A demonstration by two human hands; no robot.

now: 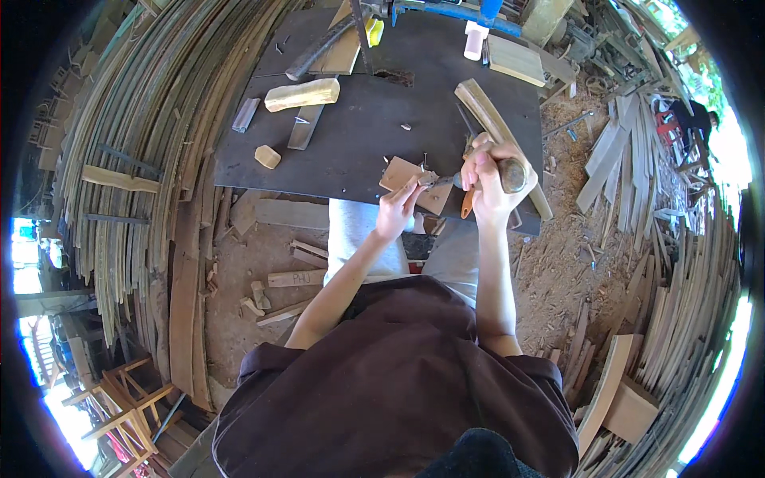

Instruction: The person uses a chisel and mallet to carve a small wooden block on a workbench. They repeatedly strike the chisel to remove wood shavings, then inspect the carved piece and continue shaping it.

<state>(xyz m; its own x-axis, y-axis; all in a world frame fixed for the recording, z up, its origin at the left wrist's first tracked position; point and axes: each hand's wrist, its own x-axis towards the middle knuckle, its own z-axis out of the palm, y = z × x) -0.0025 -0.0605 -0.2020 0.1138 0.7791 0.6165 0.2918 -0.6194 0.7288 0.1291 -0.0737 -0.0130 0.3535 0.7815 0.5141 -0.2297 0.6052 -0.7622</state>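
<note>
Two hands at one flat wood piece (408, 177) on dark surface (351, 135) — left grip (396, 209) pinching it, right grip (488, 177) clamped on one mallet (511, 174).

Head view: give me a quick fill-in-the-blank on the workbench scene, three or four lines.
1. The right hand grips a tool with a rounded ____ handle.
2. The left hand steadies a small flat wooden piece at the ____ edge of the dark tabletop.
3. The pale wood block lies to the person's ____ of both hands.

Missing: wooden; near; left
</note>
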